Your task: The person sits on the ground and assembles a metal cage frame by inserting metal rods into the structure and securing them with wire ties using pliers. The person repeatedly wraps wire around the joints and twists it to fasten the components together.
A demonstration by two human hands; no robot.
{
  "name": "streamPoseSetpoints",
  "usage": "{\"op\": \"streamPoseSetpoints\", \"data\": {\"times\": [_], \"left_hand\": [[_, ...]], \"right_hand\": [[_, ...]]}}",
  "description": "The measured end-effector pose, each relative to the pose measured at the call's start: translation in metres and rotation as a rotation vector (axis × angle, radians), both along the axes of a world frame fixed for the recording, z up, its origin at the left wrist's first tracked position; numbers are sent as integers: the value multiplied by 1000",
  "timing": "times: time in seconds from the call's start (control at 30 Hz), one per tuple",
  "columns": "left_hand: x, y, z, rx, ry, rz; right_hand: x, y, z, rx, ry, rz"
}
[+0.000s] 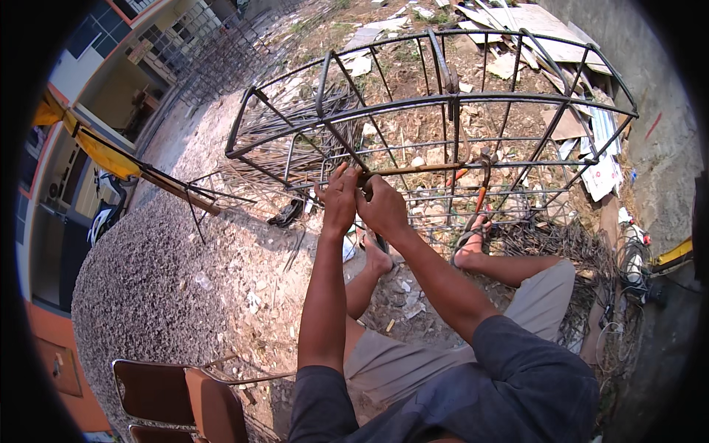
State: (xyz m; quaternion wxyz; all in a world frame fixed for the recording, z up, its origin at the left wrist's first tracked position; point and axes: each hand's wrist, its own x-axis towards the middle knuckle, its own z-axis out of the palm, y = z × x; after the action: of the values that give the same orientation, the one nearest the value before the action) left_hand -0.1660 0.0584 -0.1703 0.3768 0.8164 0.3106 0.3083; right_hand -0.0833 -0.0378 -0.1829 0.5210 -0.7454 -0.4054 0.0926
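A long cage of dark steel reinforcing bars [480, 100] stands in front of me, with rectangular stirrups along it. Both my hands are close together at a joint on its near side. My left hand [340, 198] has its fingers bent closed against the joint; what lies in them is hidden. Beside it, my right hand [383, 204] is curled in a pinch, its contents too small to make out. A brown, rusty rod [421, 169] runs rightward from just above my right hand. Tie-wire pincers [484, 181] with orange handles hang on the near bar, apart from my hands.
Loose bars [284, 151] lie behind the cage. A gravel heap [155, 280] rises at left, near a brown chair [159, 391]. A yellow cloth [103, 151] hangs on a pole. Boards and sheets [532, 33] lie beside the grey wall [650, 96] at right.
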Motion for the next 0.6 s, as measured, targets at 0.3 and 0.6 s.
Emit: {"op": "streamPoseSetpoints", "data": {"times": [0.3,0.6], "left_hand": [[3,-1,-12,64,-34,40],[13,9,-19,11,-58,36]], "right_hand": [[16,-5,-6,85,187,104],[23,-12,-11,211,527,213]]}}
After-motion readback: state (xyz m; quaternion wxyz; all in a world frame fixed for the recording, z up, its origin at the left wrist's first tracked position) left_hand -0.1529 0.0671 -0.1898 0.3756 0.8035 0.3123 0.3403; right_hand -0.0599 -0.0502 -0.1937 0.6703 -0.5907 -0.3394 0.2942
